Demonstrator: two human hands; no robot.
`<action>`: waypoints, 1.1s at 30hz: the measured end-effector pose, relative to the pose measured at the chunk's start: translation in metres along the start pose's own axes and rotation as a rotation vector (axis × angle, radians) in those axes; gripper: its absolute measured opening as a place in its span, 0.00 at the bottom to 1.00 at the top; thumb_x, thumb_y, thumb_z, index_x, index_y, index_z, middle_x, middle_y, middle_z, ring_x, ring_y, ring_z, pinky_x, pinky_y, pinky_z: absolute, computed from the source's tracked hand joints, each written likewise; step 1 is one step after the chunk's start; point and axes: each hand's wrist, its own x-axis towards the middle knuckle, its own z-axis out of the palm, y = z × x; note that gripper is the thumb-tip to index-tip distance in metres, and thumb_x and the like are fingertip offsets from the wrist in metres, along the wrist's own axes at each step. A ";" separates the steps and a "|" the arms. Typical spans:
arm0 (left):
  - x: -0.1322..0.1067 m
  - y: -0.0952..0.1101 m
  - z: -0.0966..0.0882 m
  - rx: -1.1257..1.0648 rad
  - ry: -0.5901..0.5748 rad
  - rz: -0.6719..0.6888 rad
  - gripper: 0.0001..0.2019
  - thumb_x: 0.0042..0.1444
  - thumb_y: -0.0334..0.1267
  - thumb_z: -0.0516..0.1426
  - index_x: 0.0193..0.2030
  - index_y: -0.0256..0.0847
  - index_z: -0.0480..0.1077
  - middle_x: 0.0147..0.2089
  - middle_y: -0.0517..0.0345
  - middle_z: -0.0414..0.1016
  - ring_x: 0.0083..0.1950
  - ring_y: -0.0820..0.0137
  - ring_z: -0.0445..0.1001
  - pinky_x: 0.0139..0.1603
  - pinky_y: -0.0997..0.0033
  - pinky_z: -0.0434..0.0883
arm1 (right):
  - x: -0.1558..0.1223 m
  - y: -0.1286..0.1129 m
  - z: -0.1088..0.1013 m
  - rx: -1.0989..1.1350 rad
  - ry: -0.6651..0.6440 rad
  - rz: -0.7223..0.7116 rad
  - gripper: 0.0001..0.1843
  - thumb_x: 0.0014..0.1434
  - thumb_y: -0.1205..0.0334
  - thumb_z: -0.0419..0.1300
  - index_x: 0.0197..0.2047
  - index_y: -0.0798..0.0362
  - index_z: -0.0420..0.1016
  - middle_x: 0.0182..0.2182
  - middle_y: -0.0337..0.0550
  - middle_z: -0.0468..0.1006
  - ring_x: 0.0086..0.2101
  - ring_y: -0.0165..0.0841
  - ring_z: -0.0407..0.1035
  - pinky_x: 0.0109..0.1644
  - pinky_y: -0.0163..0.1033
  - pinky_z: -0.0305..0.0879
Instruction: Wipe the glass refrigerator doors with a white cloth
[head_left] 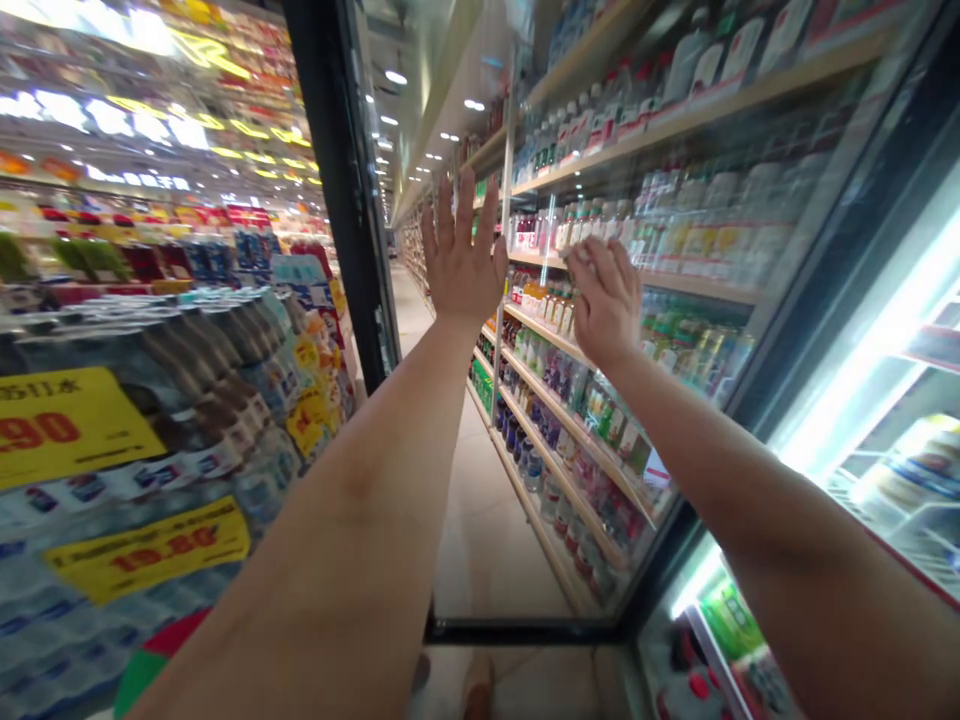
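Note:
My left hand (461, 250) is raised with fingers spread and its palm flat against the glass door (525, 630) of a cooler, which stands swung open. My right hand (604, 300) rests on the same glass a little to the right and lower. Its fingers are slightly bent, a bit blurred, and hold nothing. Both forearms stretch forward from the bottom of the view. The door's black frame runs up the left side (337, 200) and along the bottom. Shop shelves with bottles (570, 440) show through the glass.
The cooler's inside opens at the right, with a bright light strip (862, 380) and wire shelves holding packaged goods (915, 470). Stacked packs of bottled water with yellow price signs (67, 420) fill the left. A tiled aisle (480, 520) runs ahead between the shelves.

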 end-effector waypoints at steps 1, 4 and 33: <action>0.000 0.000 0.000 0.002 0.001 0.004 0.31 0.68 0.49 0.43 0.77 0.49 0.53 0.79 0.78 0.37 0.79 0.76 0.24 0.81 0.60 0.26 | -0.001 -0.002 0.001 -0.002 0.005 -0.002 0.33 0.66 0.70 0.49 0.73 0.45 0.61 0.72 0.44 0.60 0.73 0.47 0.46 0.73 0.61 0.49; 0.000 -0.001 0.002 -0.020 0.010 0.009 0.31 0.68 0.50 0.43 0.77 0.50 0.53 0.78 0.80 0.36 0.79 0.76 0.22 0.81 0.60 0.26 | -0.015 -0.011 0.007 0.039 -0.140 -0.225 0.32 0.67 0.68 0.51 0.73 0.43 0.62 0.70 0.41 0.64 0.72 0.46 0.49 0.73 0.59 0.51; 0.002 -0.007 0.010 -0.120 0.039 0.051 0.33 0.66 0.54 0.41 0.76 0.52 0.54 0.77 0.87 0.41 0.73 0.90 0.10 0.77 0.69 0.17 | -0.064 0.069 -0.035 -0.103 -0.253 -0.280 0.28 0.66 0.66 0.53 0.67 0.41 0.70 0.66 0.41 0.70 0.70 0.44 0.57 0.71 0.57 0.58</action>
